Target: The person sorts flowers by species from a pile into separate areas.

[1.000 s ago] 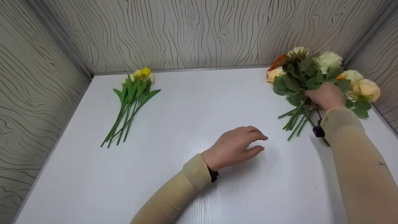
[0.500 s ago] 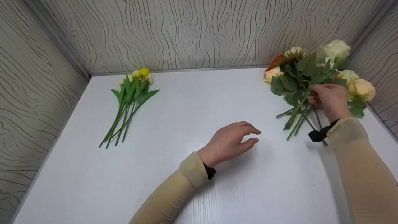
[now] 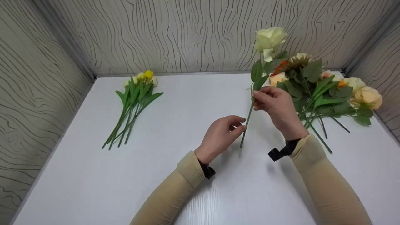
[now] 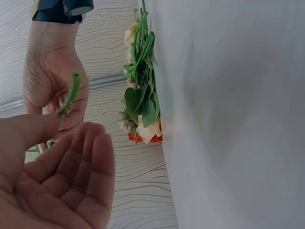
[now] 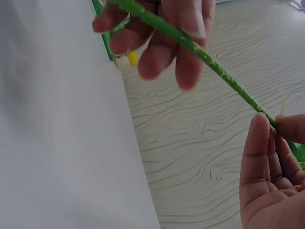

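Observation:
In the head view my right hand (image 3: 276, 107) pinches the green stem of a pale cream rose (image 3: 270, 39) between thumb and fingers, just under its leaves. The rose is raised over the table with its bloom up and the stem slanting down to the left. My left hand (image 3: 223, 136) is beside the lower stem, thumb and fingertips right at it but spread apart. In the right wrist view the stem (image 5: 209, 59) runs across in front of the left fingers. The left wrist view has the cut stem end (image 4: 71, 93) sticking up beyond the left thumb.
A pile of mixed roses and other flowers (image 3: 334, 93) lies at the back right of the white table (image 3: 187, 103), stems toward the front. Yellow and white tulips (image 3: 132, 100) lie at the back left. Patterned wall panels (image 3: 175, 34) enclose the back and sides.
My right hand has drawn the cream rose out of the pile and carried it left to the middle. The left hand has shifted slightly left and up, now beside the stem.

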Demonstrator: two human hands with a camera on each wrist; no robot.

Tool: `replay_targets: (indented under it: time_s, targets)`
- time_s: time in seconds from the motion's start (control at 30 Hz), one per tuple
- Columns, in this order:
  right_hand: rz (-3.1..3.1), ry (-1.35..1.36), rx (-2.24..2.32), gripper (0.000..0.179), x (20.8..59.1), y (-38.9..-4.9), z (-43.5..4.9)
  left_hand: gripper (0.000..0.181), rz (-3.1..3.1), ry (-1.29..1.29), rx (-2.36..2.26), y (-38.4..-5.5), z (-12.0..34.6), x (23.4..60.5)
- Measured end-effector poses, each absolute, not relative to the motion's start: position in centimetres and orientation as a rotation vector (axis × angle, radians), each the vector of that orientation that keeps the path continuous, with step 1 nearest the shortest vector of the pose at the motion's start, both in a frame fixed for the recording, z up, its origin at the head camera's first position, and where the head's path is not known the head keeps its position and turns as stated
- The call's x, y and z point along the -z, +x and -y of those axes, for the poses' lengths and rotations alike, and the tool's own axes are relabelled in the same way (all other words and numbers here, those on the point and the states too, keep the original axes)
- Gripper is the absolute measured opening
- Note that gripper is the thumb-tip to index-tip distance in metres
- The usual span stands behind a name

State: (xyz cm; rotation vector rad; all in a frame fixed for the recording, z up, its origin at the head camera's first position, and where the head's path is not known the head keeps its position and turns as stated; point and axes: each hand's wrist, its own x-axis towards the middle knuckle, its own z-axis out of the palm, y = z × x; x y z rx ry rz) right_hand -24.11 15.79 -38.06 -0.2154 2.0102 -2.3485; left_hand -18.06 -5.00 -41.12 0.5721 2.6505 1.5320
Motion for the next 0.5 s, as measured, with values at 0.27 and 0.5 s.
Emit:
replay_targets:
  time_s: [0.27, 0.5]
  targets:
    - [-1.962, -0.22, 2.397, 0.033, 38.7, -23.4, -14.3, 0.02, -2.512, 0.51, -1.671, -18.1, 4.9, 41.1]
    - [-1.896, -0.21, 2.425, 0.028, 39.0, -24.0, -14.3, 0.02, -2.433, 0.468, -1.717, -18.3, 5.1, 41.3]
